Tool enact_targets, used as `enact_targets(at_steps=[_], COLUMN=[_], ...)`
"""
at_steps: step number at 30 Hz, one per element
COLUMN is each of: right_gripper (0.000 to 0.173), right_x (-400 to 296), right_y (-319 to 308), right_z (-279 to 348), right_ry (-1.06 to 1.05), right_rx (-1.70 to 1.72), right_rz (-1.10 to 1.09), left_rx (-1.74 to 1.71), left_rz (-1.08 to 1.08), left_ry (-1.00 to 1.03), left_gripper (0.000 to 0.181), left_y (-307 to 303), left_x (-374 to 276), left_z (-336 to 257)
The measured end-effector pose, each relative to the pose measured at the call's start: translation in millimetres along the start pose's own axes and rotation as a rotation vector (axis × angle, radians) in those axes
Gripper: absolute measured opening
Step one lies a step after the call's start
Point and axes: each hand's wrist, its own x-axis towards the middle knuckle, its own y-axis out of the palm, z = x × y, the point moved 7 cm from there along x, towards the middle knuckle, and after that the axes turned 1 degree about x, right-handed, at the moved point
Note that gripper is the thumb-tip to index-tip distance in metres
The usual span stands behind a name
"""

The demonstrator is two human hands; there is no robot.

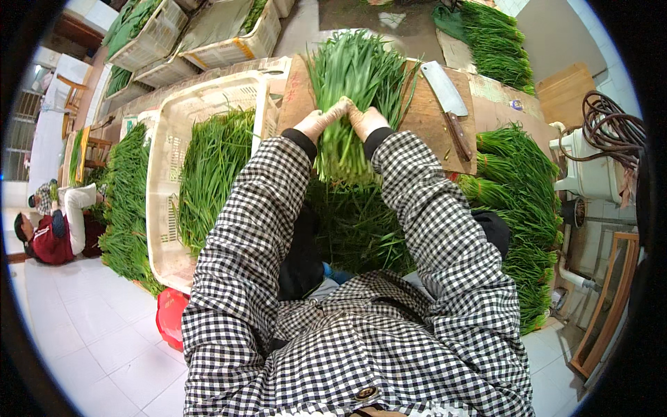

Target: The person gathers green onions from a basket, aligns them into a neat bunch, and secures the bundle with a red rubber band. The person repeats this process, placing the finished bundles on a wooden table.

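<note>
Both my hands, in thin pale gloves, close around a thick bundle of green garlic chives (346, 62) above a wooden cutting board (435, 138). My left hand (320, 120) grips it from the left, and my right hand (365, 117) from the right, with the fingers meeting at the top. The bundle's leaves point away from me and its pale stem ends point towards me, past the board's near edge. A cleaver (445, 88) with a wooden handle lies on the right part of the board, its handle towards me. Small green scraps lie near the handle.
On the left stands a white plastic crate (169, 135) holding loose chives (216, 177). Tied chive bundles (516, 208) are piled on the right, and more chives (125, 208) lie beyond the crate. Cut greens lie below the board. Another person (52, 234) sits at the far left.
</note>
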Motion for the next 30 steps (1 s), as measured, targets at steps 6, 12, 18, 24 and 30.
enact_targets(at_steps=[6, 12, 18, 24, 30], right_gripper=[0.077, 0.056, 0.124, 0.119, 0.095], right_x=[-14.0, -47.7, -21.3, 2.5, -110.5], right_y=[-13.8, -62.5, -25.5, 37.5, 39.4], right_z=[-5.2, -67.7, -40.5, -73.5, -99.0], right_ry=[-0.290, 0.053, 0.225, 0.003, 0.064], right_rx=[0.060, 0.788, 0.664, 0.787, 1.032], right_rz=[0.009, -0.075, 0.147, 0.135, 0.159], left_rx=[-0.098, -0.206, -0.154, -0.141, -0.201], left_rz=[0.221, 0.043, 0.134, 0.189, 0.017], left_ry=[0.083, 0.008, 0.002, 0.215, 0.195], left_gripper=[0.083, 0.078, 0.056, 0.059, 0.100], left_y=[3.3, -30.3, 2.6, 30.0, 62.5], left_x=[-3.7, 9.7, -9.2, -26.5, -74.2], left_z=[1.0, 33.6, 8.4, 30.4, 123.0])
